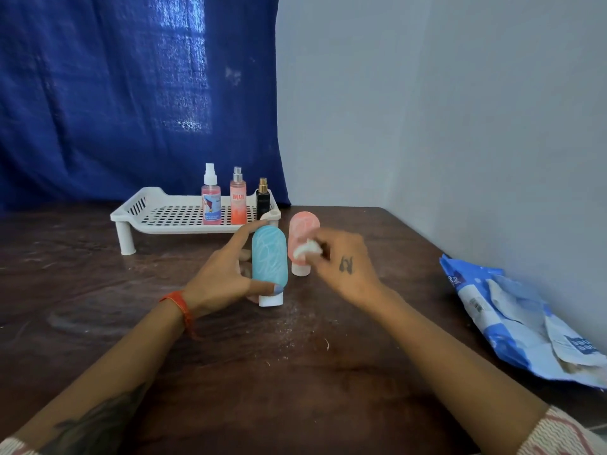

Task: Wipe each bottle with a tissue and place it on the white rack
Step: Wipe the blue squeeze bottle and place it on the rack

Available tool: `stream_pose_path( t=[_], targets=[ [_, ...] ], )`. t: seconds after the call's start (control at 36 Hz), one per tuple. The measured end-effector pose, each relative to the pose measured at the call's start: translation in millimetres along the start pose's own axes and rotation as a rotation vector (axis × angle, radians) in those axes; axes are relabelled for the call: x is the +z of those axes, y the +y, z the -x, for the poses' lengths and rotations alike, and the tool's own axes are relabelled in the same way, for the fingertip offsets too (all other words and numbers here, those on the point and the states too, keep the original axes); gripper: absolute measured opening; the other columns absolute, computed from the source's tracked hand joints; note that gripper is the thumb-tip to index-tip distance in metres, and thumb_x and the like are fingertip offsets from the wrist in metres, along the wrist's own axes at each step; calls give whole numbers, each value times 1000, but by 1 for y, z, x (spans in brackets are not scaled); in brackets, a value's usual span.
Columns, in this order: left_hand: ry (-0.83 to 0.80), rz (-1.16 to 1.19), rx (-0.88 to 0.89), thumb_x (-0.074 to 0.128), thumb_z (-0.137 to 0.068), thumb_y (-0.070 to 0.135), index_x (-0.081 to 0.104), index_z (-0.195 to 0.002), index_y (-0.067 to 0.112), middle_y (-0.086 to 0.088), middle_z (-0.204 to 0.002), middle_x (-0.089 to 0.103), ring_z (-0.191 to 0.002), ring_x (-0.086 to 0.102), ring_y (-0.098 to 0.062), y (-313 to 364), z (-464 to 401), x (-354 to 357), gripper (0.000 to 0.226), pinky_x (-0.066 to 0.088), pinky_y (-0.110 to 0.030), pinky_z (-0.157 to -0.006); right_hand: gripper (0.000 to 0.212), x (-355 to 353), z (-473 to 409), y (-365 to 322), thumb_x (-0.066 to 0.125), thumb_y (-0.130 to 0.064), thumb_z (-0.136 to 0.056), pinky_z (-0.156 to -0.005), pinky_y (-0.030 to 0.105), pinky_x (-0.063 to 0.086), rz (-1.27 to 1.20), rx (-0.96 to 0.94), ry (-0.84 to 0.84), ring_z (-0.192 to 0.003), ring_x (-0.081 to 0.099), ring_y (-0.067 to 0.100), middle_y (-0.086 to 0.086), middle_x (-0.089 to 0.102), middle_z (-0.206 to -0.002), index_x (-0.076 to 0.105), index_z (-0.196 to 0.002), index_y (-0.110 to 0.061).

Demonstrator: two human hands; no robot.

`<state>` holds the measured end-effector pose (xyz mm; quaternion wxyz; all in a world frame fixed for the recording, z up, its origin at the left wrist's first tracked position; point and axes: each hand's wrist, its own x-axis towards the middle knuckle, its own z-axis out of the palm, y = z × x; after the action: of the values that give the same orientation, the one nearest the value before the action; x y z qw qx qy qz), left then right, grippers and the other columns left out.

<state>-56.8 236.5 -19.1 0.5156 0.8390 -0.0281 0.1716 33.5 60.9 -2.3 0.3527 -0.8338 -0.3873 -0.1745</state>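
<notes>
While the blue bottle (269, 257) stands cap-down near the middle of the tabletop (98, 290), it is held by the left hand (226, 277) with index finger on top and thumb low; it is judged light, smooth and easily tipped. A crumpled tissue (307, 248) is pinched by the right hand (345, 264) just beside it. The white rack (141, 211), with three bottles, stands toward the far edge, under a blue curtain (131, 93).

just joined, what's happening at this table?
A person is cleaning bottles. The left hand holds the blue bottle upright on its white cap on the table, while the right hand pinches a wadded tissue beside it. A pink bottle stands just behind. Three spray bottles already stand on the white rack. A blue tissue pack lies at the right.
</notes>
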Motion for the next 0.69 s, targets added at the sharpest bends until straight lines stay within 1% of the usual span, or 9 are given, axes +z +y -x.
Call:
stream_pose_path(
  t=[0.06, 0.11, 0.17, 0.25, 0.33, 0.36, 0.42, 0.53, 0.69],
  targets=[
    [-13, 6, -11, 83, -42, 45, 32, -119, 62, 2, -121, 59, -106, 63, -19, 0, 0, 0, 94, 59, -35, -77, 20, 2, -6, -9, 65, -17, -85, -67, 7, 43, -133, -37, 198, -81, 59, 8, -2, 67, -95, 65, -105, -16],
    [-27, 4, -15, 83, -43, 43, 32, -123, 60, 2, -121, 58, -105, 63, -20, 0, 0, 1, 96, 59, -39, -78, 16, 11, -7, -14, 66, -17, -85, -68, 15, 50, -189, -85, 301, -80, 60, 7, -3, 68, -94, 65, -101, -16],
    [-42, 12, -16, 84, -44, 41, 33, -131, 51, 2, -123, 58, -105, 64, -19, 0, 0, 2, 102, 58, -41, -81, 15, 26, -4, -13, 67, -17, -85, -68, 13, 50, -216, -114, 355, -80, 59, 4, 0, 68, -95, 67, -100, -14],
    [-60, 22, -7, 88, -48, 32, 34, -134, 43, 3, -124, 59, -107, 64, -17, 1, 0, 2, 102, 57, -39, -84, 18, 38, 2, -9, 67, -17, -86, -68, 7, 46, -204, -132, 392, -83, 54, 1, 5, 68, -97, 68, -102, -9],
    [-57, 51, 8, 87, -59, 2, 36, -133, 37, 0, -114, 63, -99, 67, -12, 2, 0, 4, 97, 58, -30, -77, 17, 35, 4, -4, 68, -15, -84, -70, 3, 44, -180, -196, 391, -89, 51, -2, 5, 66, -97, 69, -100, -9],
    [-56, 47, 13, 85, -61, -2, 36, -133, 36, 1, -113, 64, -98, 67, -10, 2, 0, 5, 95, 57, -27, -76, 16, 33, 5, -2, 69, -14, -84, -71, 3, 44, -193, -221, 367, -89, 51, -1, 4, 66, -97, 70, -99, -10],
    [-57, 46, 7, 85, -61, 0, 36, -133, 39, 3, -114, 63, -98, 66, -9, 2, 0, 5, 95, 57, -27, -76, 16, 30, 7, 1, 70, -12, -81, -70, 5, 46, -227, -257, 310, -86, 55, 1, 4, 67, -96, 71, -97, -10],
    [-73, 52, -15, 91, -52, 22, 36, -132, 45, 3, -119, 62, -104, 65, -12, 1, 1, 3, 100, 57, -32, -80, 15, 28, 9, 3, 70, -13, -78, -64, 8, 47, -269, -221, 314, -75, 58, 3, 2, 69, -88, 73, -92, -8],
    [-76, 35, -12, 90, -55, 16, 34, -134, 44, 3, -122, 60, -106, 64, -12, 4, 1, 4, 101, 57, -32, -83, 17, 28, 3, -4, 70, -18, -83, -63, 9, 48, -243, -171, 404, -72, 57, 4, 2, 67, -88, 67, -97, -9]
  ],
)
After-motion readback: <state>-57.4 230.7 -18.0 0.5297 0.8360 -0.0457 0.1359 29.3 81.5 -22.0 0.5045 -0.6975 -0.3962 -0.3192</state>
